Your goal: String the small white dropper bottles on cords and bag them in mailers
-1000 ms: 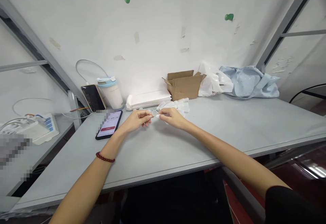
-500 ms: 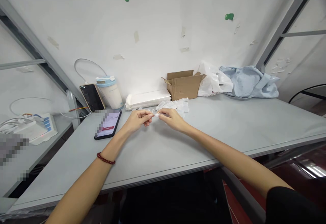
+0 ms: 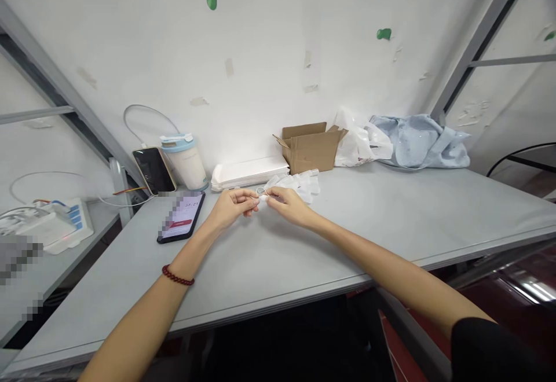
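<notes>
Over the grey table (image 3: 260,260), my left hand (image 3: 237,204) and my right hand (image 3: 286,204) meet fingertip to fingertip. The right fingers pinch a small white piece (image 3: 263,198). A thin white loop (image 3: 261,190) stands up between the two hands. My left thumb and forefinger are pressed together at the loop's end; what exactly they hold is too small to make out. Just behind my right hand lie several clear plastic pieces (image 3: 306,183) in a loose pile.
Along the wall stand a white-and-blue cup (image 3: 189,165), a propped phone (image 3: 154,171), a white stack (image 3: 249,173), an open cardboard box (image 3: 315,151), a white plastic bag (image 3: 358,144) and light blue cloth (image 3: 421,142). Another phone (image 3: 182,217) lies left of my hands.
The view has shifted slightly, so things sit a little lower and further left. Both hands keep their pinch, with the white piece and loop still between them.
</notes>
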Demonstrator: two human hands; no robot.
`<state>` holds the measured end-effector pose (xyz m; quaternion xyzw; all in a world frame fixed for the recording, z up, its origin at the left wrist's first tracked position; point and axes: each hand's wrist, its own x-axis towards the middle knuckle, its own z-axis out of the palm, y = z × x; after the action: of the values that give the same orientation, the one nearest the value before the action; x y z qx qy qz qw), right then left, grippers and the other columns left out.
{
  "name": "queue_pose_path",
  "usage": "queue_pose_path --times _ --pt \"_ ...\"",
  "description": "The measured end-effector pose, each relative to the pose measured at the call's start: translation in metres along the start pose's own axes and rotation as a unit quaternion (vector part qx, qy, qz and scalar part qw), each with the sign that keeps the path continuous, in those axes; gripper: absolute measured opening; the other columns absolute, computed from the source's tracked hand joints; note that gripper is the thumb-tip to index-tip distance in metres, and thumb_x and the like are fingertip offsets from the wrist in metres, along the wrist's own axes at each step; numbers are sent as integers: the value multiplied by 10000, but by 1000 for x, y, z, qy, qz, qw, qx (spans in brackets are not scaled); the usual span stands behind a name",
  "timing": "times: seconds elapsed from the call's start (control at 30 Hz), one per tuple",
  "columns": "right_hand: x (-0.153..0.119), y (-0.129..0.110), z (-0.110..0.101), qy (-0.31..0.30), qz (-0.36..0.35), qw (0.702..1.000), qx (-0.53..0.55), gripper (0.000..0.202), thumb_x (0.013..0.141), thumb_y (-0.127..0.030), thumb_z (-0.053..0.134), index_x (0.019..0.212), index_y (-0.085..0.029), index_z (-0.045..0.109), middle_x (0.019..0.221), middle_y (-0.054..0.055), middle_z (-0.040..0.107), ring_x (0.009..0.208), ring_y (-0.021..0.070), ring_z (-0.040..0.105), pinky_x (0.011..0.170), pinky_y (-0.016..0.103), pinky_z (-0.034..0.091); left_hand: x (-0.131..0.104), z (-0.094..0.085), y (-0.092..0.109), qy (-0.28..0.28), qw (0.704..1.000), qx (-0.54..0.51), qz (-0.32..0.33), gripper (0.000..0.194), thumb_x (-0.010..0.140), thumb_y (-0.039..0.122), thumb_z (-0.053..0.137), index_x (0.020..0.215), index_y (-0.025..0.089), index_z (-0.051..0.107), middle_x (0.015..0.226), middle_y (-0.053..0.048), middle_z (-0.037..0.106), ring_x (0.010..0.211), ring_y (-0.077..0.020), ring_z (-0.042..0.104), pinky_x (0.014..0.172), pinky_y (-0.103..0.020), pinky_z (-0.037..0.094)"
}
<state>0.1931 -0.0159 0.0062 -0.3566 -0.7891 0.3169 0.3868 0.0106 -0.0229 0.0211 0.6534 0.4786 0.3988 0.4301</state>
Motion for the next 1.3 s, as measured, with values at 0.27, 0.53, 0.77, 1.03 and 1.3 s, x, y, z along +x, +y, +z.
queue_pose_path --times 0.27,0.53,0.77,1.03,1.3 --pt "1 6 4 -14 -16 999 -37 223 857 -254 422 805 -134 602 770 17 589 704 123 489 647 240 333 1 -9 -3 -34 996 74 32 305 728 427 621 804 135 664 682 -40 653 540 -108 537 538 -241 437" --pt "-2 3 7 -23 -43 996 -72 222 876 -225 406 803 -136 595 762 30 578 711 135 488 677 258 345 -1 -1 -1 -37 995 83 28 322 716 458 605 620 150 601 560 -21 605 485 -111 529 503 -242 442" --pt "-1 11 11 -31 -91 984 -152 248 914 -223 359 835 -138 579 806 70 583 786 176 496 776 319 383 2 7 -6 -28 998 57 6 384 700 513 605 560 159 563 470 -5 563 432 -121 538 476 -251 443" --pt "8 25 5 37 -57 955 -289 384 883 -211 446 1232 -50 437 1090 187 537 990 245 499 858 366 404 17 -36 -24 239 963 120 18 283 720 402 557 732 125 608 638 -57 649 486 -125 554 462 -222 390" --pt "10 23 -10 -60 15 919 -389 233 873 -210 455 1038 -105 583 1031 167 620 931 257 574 772 338 391 14 -25 -30 223 895 385 33 221 796 272 465 789 170 661 759 -100 702 741 -235 638 678 -305 436"
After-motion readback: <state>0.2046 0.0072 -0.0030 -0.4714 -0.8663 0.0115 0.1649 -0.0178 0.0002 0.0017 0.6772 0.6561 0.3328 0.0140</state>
